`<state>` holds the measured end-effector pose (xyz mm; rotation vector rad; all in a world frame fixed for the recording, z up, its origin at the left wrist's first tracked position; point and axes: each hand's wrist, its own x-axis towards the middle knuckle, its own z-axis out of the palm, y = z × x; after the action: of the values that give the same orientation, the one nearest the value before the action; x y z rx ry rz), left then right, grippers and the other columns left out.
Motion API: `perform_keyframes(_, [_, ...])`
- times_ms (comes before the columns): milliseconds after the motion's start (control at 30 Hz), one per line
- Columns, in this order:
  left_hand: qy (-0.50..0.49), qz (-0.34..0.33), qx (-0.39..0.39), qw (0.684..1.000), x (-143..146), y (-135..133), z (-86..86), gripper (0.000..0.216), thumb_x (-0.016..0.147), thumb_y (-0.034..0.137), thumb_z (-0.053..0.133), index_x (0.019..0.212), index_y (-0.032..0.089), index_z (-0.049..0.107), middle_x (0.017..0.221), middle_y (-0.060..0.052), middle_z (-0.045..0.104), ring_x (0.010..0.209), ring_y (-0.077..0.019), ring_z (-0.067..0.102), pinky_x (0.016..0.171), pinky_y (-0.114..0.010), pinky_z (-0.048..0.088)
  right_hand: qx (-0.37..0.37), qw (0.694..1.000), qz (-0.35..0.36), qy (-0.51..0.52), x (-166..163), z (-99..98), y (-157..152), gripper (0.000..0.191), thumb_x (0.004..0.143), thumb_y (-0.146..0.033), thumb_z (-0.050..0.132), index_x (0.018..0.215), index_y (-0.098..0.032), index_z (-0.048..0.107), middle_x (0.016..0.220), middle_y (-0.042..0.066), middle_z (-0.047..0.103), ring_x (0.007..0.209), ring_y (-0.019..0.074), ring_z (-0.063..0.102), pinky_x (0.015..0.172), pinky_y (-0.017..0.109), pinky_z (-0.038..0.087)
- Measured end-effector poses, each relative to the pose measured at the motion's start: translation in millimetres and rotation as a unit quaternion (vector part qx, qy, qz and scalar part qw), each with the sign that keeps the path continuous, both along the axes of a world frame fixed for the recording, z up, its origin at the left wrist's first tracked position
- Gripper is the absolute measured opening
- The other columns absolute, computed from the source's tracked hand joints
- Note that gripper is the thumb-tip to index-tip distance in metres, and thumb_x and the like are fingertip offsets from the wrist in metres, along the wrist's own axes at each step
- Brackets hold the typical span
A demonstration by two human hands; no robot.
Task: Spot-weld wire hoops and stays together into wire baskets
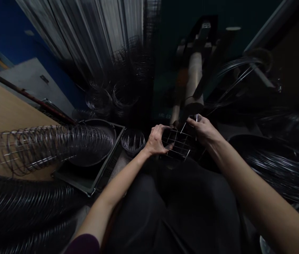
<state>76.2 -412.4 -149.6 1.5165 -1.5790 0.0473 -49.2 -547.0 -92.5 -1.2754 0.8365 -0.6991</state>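
My left hand (157, 140) curves its thumb and fingers around the left side of a small wire grid frame (181, 145) with crossing thin bars. The frame sits over my lap, just below the thick cylindrical arm (195, 74) of a machine. My right hand (203, 128) is closed, pinching thin straight wires (196, 120) that point upward and down-left near the frame's upper right. Shadow hides where these wires and the frame meet, so I cannot tell whether they touch.
At left, a long stack of wire rings (43, 148) leans over a dark crate (96, 176). A small round wire basket (133, 141) stands beside my left hand. Wire bundles (279, 169) lie at right, and more wire coils (99, 98) stand behind.
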Motion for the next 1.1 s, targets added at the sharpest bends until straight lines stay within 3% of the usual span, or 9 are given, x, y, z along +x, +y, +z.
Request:
perform_keyframes(200, [-0.011, -0.011, 0.003, 1.0, 8, -11, 5.8, 0.048, 0.064, 0.031, 0.065, 0.106, 0.016, 0.048, 0.099, -0.009, 0.058, 0.093, -0.0242, 0.055, 0.086, -0.041, 0.042, 0.003, 1.0, -0.002, 0.006, 5, -2.6, -11, 0.051, 0.048, -0.044, 0.086, 0.071, -0.019, 0.048, 0.056, -0.005, 0.047, 0.045, 0.007, 0.042, 0.038, 0.019, 0.032])
perform_keyframes(533, [-0.002, -0.011, 0.032, 0.999, 11, -12, 1.6, 0.049, 0.061, 0.032, 0.068, 0.105, 0.017, 0.049, 0.101, -0.009, 0.059, 0.095, -0.025, 0.056, 0.087, -0.042, 0.042, 0.018, 1.0, -0.023, 0.004, 10, -9.3, -12, 0.046, 0.05, -0.038, 0.085, 0.069, -0.019, 0.048, 0.05, -0.007, 0.045, 0.039, 0.0059, 0.039, 0.035, 0.018, 0.029])
perform_keyframes(800, [-0.013, -0.002, 0.055, 0.998, 18, -19, 3.7, 0.051, 0.06, 0.031, 0.068, 0.105, 0.017, 0.05, 0.102, -0.009, 0.058, 0.096, -0.0256, 0.055, 0.087, -0.042, 0.042, 0.029, 0.999, -0.035, -0.002, 18, -7.4, -16, 0.041, 0.051, -0.029, 0.084, 0.07, -0.019, 0.049, 0.059, -0.002, 0.056, 0.052, 0.0114, 0.055, 0.04, 0.019, 0.042])
perform_keyframes(967, [-0.038, -0.007, 0.058, 0.998, 19, -15, 7.8, 0.047, 0.062, 0.028, 0.068, 0.105, 0.016, 0.051, 0.098, -0.008, 0.059, 0.09, -0.0236, 0.055, 0.084, -0.04, 0.042, 0.018, 1.0, -0.013, -0.002, 17, -11.5, -10, 0.037, 0.062, -0.035, 0.079, 0.07, -0.02, 0.046, 0.048, -0.008, 0.044, 0.037, 0.0052, 0.038, 0.032, 0.016, 0.03])
perform_keyframes(1100, [-0.045, -0.006, 0.055, 0.997, 21, -16, 6.2, 0.05, 0.062, 0.03, 0.067, 0.106, 0.014, 0.05, 0.1, -0.009, 0.057, 0.094, -0.0256, 0.053, 0.086, -0.043, 0.042, 0.059, 0.993, -0.1, -0.018, 14, -2.9, -7, 0.029, 0.076, -0.032, 0.069, 0.069, -0.019, 0.045, 0.046, -0.009, 0.041, 0.034, 0.0033, 0.031, 0.032, 0.014, 0.028])
